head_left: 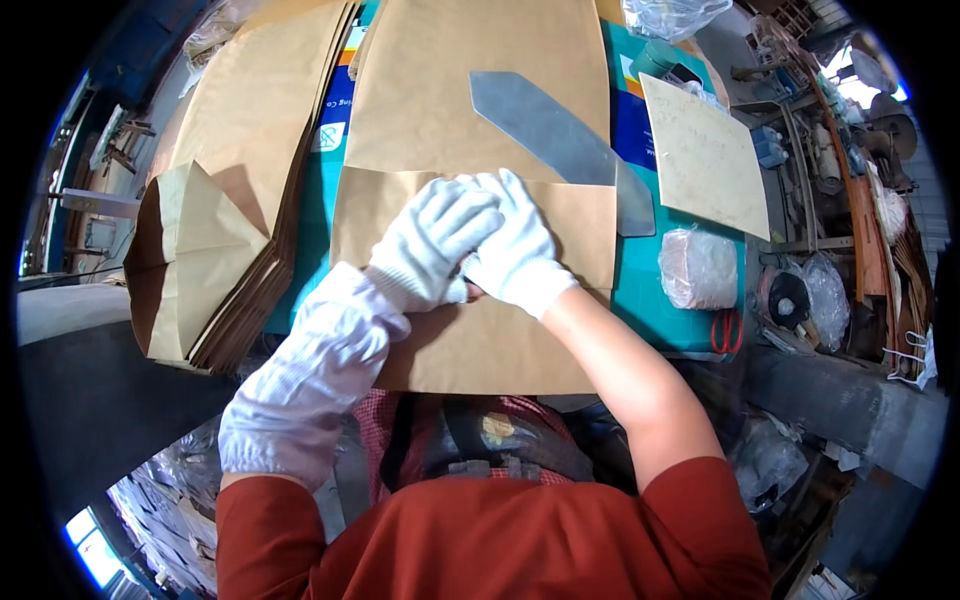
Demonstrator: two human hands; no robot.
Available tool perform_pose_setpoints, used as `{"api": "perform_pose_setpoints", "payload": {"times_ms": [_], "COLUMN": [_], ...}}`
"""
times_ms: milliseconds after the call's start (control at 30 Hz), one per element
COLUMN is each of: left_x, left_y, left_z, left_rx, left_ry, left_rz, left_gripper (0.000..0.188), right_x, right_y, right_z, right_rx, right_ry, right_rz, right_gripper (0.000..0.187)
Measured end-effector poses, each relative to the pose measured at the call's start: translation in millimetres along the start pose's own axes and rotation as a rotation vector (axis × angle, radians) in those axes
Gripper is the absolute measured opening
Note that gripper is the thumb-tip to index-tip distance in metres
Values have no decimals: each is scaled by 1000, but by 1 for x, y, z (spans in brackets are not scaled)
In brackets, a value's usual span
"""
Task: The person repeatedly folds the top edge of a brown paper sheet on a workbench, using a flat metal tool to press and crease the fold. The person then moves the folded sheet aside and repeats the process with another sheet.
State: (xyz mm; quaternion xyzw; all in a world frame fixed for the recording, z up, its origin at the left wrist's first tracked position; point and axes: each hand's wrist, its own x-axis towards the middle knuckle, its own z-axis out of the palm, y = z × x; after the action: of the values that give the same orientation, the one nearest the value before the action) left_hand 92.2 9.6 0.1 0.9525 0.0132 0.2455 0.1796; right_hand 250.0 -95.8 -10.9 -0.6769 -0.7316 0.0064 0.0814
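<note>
Both my hands wear white knit gloves and press together on a brown paper bag [480,350] in front of me. My left hand [435,240] lies partly across my right hand [515,245], its fingers extended over it. The right fingers stretch away from me, flat near the far edge of a folded-over flap. Between the palms, a small dark gap shows, and I cannot make out what is in it. A grey metal plate [550,125] with a pointed end rests slantwise on the paper just beyond the flap, reaching past the right edge of the paper.
Stacked brown paper bags [250,110] stand at left, the top one with its end opened out [200,250]. On the green surface [640,290] at right lie a cream board [705,155], a plastic-wrapped block [698,268] and red-handled scissors [727,331]. Clear plastic [675,15] lies at the far side.
</note>
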Motion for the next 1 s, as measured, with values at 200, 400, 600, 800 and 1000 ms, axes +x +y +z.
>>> {"api": "perform_pose_setpoints", "payload": {"times_ms": [200, 400, 600, 800, 1000], "left_x": [-97, -13, 42, 3, 14], "left_y": [-27, -11, 11, 60, 58], "left_z": [-35, -46, -89, -109, -110], "left_rx": [315, 492, 123, 288, 246], "left_ry": [-154, -102, -245, -74, -73], "left_rz": [-412, -299, -619, -330, -304], "left_gripper": [91, 93, 51, 64, 52], "right_x": [-102, -108, -143, -86, -46], "right_y": [72, 91, 47, -16, -27], "right_z": [7, 20, -18, -83, -95], "right_rx": [143, 341, 261, 203, 137], "right_ry": [341, 518, 460, 469, 467], "right_rz": [177, 165, 159, -12, -34], "right_gripper": [67, 58, 47, 67, 65]}}
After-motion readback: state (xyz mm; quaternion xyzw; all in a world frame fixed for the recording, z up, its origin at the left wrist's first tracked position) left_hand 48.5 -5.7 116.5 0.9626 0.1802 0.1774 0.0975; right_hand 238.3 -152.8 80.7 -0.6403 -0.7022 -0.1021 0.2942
